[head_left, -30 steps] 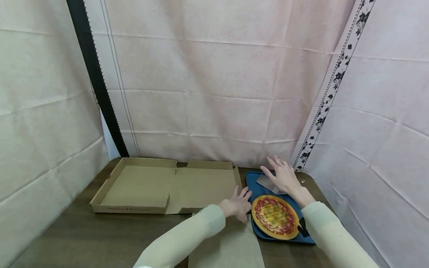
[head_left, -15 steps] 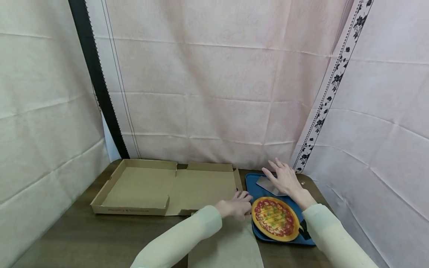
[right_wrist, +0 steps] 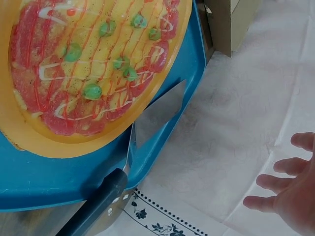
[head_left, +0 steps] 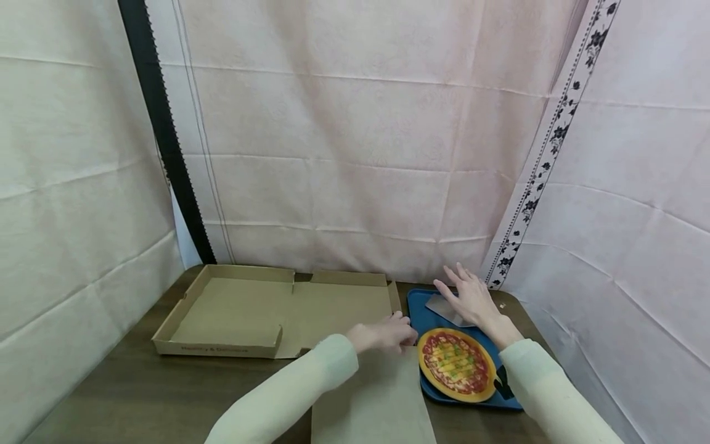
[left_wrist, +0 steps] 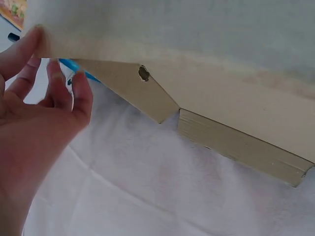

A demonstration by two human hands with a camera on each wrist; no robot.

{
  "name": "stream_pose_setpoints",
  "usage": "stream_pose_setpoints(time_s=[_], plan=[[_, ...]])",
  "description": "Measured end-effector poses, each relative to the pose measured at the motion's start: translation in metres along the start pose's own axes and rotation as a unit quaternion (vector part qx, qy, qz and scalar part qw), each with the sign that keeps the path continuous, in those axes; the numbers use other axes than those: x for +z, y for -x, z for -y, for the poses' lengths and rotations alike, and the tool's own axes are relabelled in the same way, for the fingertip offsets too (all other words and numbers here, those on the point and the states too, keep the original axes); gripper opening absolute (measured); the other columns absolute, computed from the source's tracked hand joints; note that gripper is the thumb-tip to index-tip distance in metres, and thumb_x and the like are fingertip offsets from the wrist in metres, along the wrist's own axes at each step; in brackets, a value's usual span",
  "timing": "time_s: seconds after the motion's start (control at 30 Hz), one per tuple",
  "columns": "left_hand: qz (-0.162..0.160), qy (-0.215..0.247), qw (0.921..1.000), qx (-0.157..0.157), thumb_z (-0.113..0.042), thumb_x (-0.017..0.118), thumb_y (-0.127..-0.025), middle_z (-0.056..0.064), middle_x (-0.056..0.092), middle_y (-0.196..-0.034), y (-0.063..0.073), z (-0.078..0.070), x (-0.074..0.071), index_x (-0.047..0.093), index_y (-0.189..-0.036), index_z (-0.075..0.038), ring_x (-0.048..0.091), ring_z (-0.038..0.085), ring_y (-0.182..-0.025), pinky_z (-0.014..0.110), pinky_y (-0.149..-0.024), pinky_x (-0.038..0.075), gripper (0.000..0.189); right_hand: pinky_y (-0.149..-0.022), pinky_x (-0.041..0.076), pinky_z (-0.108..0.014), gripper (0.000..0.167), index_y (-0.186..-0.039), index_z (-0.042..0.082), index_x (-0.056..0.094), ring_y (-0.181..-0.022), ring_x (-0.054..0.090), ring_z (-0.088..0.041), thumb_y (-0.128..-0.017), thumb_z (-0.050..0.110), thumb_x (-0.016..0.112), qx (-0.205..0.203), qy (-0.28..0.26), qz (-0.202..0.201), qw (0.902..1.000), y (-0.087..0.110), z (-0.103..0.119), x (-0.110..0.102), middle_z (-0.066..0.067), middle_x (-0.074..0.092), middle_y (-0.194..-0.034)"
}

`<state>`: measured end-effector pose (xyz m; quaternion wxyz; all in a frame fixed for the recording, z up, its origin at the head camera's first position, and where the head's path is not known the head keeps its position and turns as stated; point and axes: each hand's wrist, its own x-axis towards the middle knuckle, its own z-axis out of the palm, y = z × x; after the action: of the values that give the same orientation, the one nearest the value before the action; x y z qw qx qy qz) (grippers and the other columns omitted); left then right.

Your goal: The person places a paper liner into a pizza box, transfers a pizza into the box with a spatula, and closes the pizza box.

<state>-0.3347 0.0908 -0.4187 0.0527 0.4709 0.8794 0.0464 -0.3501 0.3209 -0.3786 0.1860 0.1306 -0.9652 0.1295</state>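
Note:
My left hand [head_left: 385, 333] pinches the far right corner of a sheet of parchment-like paper [head_left: 371, 401] between thumb and fingers. In the left wrist view that paper [left_wrist: 197, 34] spreads across the top, its edge by my thumb. My right hand [head_left: 471, 302], fingers spread and holding nothing, hovers above the far right side of a blue tray [head_left: 423, 311]. On the tray lies a pizza [head_left: 457, 364] with a yellow-orange crust. Beside it is a pizza server, its metal blade [right_wrist: 160, 113] on the tray and its black handle [right_wrist: 93, 204] reaching over the edge.
An open cardboard pizza box [head_left: 233, 311] lies at the back left, its lid side reaching toward the tray. Brown wooden tabletop [head_left: 138, 394] shows in front of it. Pale cloth [head_left: 344, 135] hangs behind and on both sides.
My left hand's fingers, spread a second ago, have closed on the paper's corner, and the hand has shifted slightly left. My right hand stays nearly still over the tray.

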Motion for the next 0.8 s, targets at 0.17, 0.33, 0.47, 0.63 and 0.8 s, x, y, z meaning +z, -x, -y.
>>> stream_pose_setpoints(time_s=[0.17,0.33,0.47,0.63,0.8], plan=[[0.016,0.116,0.9931,0.008,-0.001,0.057,-0.093,-0.005,0.041,-0.071,0.007,0.011,-0.006,0.057,-0.091,-0.009,0.04,0.006,-0.061,0.016,-0.056,0.032,0.008,-0.105,0.024,-0.072,0.069,-0.148,0.009,0.039,-0.14,0.026,-0.052,-0.098,0.056,0.04,0.006,0.005,0.009,0.9999,-0.003,0.004,-0.002,-0.029,0.028,-0.154],[-0.001,0.152,0.9883,-0.003,-0.002,0.054,-0.094,-0.005,0.037,-0.07,0.011,0.018,-0.009,0.051,-0.085,-0.008,0.036,0.007,-0.061,0.018,-0.058,0.031,0.011,-0.105,0.02,-0.074,0.071,-0.15,0.011,0.034,-0.142,0.022,-0.052,-0.098,0.059,0.038,0.021,0.006,0.026,0.9994,-0.002,0.004,-0.003,-0.028,0.025,-0.155],[-0.025,0.17,0.985,-0.014,-0.002,0.057,-0.093,-0.006,0.035,-0.068,0.013,0.026,-0.009,0.048,-0.08,-0.01,0.035,0.006,-0.06,0.018,-0.057,0.03,0.018,-0.105,0.02,-0.075,0.072,-0.151,0.012,0.034,-0.141,0.022,-0.052,-0.098,0.06,0.037,0.024,0.005,0.031,0.9992,-0.001,0.003,-0.003,-0.028,0.024,-0.156],[-0.059,0.201,0.9775,-0.026,0.002,0.061,-0.089,-0.005,0.028,-0.063,0.016,0.037,-0.012,0.041,-0.071,-0.01,0.028,0.008,-0.055,0.019,-0.054,0.026,0.029,-0.105,0.022,-0.074,0.071,-0.15,0.011,0.035,-0.14,0.025,-0.052,-0.098,0.059,0.037,0.021,0.007,0.025,0.9994,-0.001,0.001,-0.001,-0.028,0.026,-0.155],[-0.095,0.225,0.9691,-0.039,0.0,0.062,-0.09,-0.005,0.027,-0.059,0.022,0.046,-0.018,0.039,-0.067,-0.008,0.026,0.008,-0.052,0.019,-0.053,0.025,0.033,-0.105,0.023,-0.073,0.068,-0.148,0.008,0.038,-0.139,0.027,-0.053,-0.099,0.055,0.039,0.019,0.008,0.02,0.9996,0.0,-0.001,0.0,-0.03,0.028,-0.153]])
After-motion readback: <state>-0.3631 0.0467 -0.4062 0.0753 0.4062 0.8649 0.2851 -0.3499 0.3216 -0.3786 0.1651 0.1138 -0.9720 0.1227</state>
